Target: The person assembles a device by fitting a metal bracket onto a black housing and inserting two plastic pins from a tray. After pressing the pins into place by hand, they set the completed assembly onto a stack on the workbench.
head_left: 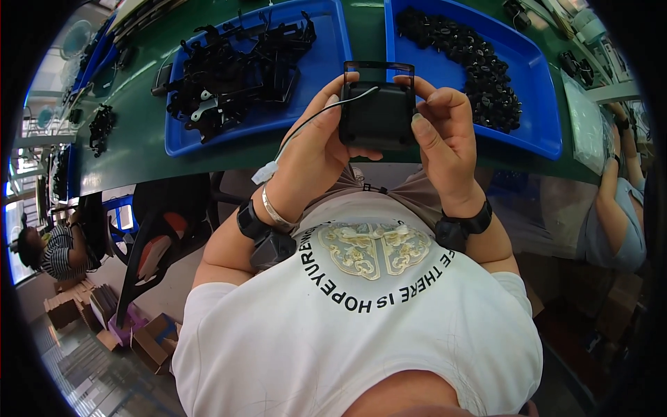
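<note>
Between my two hands I hold a black plastic housing point(377, 117), roughly square, with a see-through dark frame at its far end. A thin pale cable runs from it over my left hand to a white connector point(265, 172) that lies by my wrist. My left hand point(316, 146) is closed around the housing's left side, some of its fingers behind and under it. On the right side, my right hand point(448, 139) grips the edge with thumb and fingers. The housing is above the near edge of the green table, between two blue trays.
A blue tray point(323, 90) at the left bears a heap of black brackets point(236, 76). The right blue tray point(538, 83) holds many small black knob-like parts point(486, 76). Clear plastic bags point(583, 125) lie at the table's right, near another person's arm point(608, 191). A chair point(163, 236) stands left.
</note>
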A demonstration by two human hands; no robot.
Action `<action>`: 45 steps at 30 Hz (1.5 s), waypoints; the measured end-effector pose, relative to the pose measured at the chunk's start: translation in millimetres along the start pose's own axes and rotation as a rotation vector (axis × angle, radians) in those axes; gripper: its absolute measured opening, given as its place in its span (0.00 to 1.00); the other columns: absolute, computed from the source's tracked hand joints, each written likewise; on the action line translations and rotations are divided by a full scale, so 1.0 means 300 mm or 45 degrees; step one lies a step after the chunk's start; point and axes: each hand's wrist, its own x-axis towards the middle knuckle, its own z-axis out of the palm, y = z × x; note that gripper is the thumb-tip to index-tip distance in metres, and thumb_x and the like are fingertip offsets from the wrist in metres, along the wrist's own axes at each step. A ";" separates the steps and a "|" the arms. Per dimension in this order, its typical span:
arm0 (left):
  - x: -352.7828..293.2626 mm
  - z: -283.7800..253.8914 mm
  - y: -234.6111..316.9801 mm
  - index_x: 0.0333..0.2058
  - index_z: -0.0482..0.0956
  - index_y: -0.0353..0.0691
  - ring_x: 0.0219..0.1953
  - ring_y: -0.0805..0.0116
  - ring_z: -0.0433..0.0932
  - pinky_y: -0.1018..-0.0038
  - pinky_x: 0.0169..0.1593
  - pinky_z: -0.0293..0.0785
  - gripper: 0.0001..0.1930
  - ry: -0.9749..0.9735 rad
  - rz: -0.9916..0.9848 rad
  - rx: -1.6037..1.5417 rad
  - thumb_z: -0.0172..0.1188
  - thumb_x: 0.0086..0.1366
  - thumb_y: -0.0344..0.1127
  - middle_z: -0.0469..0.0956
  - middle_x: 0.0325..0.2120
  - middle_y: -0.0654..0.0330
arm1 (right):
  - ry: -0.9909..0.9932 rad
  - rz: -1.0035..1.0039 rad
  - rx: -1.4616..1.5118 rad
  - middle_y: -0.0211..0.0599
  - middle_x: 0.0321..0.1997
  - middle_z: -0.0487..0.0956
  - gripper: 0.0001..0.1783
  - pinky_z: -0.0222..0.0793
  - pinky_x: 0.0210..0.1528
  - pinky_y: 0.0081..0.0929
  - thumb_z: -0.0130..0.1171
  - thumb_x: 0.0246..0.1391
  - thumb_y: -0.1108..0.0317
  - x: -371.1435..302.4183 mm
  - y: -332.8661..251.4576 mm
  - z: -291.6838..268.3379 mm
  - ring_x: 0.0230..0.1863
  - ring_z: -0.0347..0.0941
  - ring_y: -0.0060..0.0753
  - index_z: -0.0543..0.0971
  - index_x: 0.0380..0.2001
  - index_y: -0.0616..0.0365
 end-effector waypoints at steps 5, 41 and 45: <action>-0.004 0.041 -0.029 0.60 0.51 0.37 0.45 0.63 0.75 0.68 0.42 0.77 0.23 0.099 0.179 0.303 0.38 0.69 0.36 0.68 0.50 0.52 | 0.116 -0.030 0.080 0.49 0.56 0.64 0.11 0.67 0.45 0.16 0.47 0.58 0.76 0.010 0.007 0.050 0.37 0.67 0.16 0.60 0.42 0.55; 0.039 0.083 -0.026 0.54 0.64 0.40 0.26 0.85 0.68 0.89 0.23 0.64 0.22 0.412 0.205 0.763 0.39 0.70 0.48 0.72 0.33 0.67 | 0.147 0.088 -0.281 0.33 0.50 0.69 0.23 0.59 0.52 0.15 0.40 0.64 0.58 0.020 -0.014 0.044 0.49 0.64 0.18 0.63 0.55 0.63; 0.103 0.090 0.023 0.54 0.63 0.39 0.26 0.84 0.69 0.88 0.23 0.65 0.22 0.235 0.312 0.897 0.39 0.70 0.48 0.72 0.34 0.66 | 0.250 0.038 -0.182 0.33 0.47 0.71 0.22 0.64 0.45 0.14 0.40 0.64 0.58 0.085 -0.042 0.032 0.44 0.67 0.17 0.65 0.54 0.62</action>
